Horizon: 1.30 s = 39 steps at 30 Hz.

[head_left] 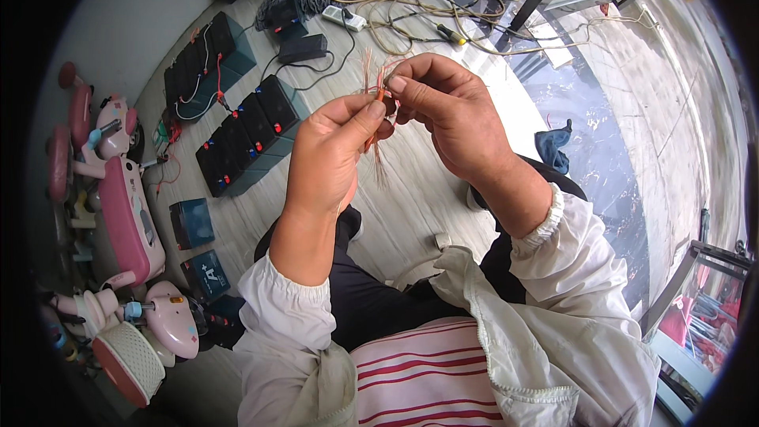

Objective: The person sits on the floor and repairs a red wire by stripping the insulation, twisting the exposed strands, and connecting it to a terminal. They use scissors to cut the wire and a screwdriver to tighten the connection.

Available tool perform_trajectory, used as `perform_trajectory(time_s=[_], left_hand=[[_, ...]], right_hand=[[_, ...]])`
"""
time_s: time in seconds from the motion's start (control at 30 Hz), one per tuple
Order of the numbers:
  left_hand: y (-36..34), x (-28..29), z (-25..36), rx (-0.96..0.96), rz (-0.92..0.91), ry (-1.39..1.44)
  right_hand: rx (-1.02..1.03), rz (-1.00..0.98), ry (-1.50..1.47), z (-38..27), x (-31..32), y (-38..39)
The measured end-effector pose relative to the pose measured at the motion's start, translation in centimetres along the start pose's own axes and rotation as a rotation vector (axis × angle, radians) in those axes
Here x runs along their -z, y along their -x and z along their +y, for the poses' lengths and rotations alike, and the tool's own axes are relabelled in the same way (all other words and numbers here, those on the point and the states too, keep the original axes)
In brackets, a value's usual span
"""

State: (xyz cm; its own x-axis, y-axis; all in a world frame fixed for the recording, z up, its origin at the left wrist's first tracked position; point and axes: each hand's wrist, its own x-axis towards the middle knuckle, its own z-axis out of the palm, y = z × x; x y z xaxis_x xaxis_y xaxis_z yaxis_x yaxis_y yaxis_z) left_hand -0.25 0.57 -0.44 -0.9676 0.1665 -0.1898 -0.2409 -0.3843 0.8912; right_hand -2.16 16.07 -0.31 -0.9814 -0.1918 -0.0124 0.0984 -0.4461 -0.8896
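My left hand pinches orange stranded wire lengthwise away from me; my right hand, at its far end, apparently pinches strands too.

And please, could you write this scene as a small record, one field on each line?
left hand: the left hand pinches frayed, copper-coloured wires
right hand: the right hand has thumb and forefinger closed at the same wires; exact strand unclear
forward left: dark batteries in two rows
ahead: black adapter, white power strip, yellow-and-black screwdriver
far left: pink ride-on vehicle
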Motion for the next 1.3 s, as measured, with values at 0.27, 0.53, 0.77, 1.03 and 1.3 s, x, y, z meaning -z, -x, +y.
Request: perform_trajectory(time_s=[0.27,0.53,0.77,1.03,1.3], left_hand=[[-0.1,0.3,0.1,0.01,-0.024,0.024],[0.0,0.6,-0.5,-0.02,0.091,-0.125],[-0.5,-1.3,-0.9,-0.036,0.063,-0.04],[-0.6,-1.7,-0.8,-0.022,0.03,-0.066],[-1.4,-1.5,0.1,0.063,-0.092,0.051]], right_hand=[[-0.039,0.005,-0.107,0.1,-0.7,0.1],[-0.101,-0.037,-0.185,0.6,-0.3,-0.2],[-0.048,-0.023,-0.25,-0.3,0.7,0.5],[0.178,0.031,0.278,-0.4,0.6,0.2],[0.431,0.24,0.618,-0.4,-0.1,-0.7]])
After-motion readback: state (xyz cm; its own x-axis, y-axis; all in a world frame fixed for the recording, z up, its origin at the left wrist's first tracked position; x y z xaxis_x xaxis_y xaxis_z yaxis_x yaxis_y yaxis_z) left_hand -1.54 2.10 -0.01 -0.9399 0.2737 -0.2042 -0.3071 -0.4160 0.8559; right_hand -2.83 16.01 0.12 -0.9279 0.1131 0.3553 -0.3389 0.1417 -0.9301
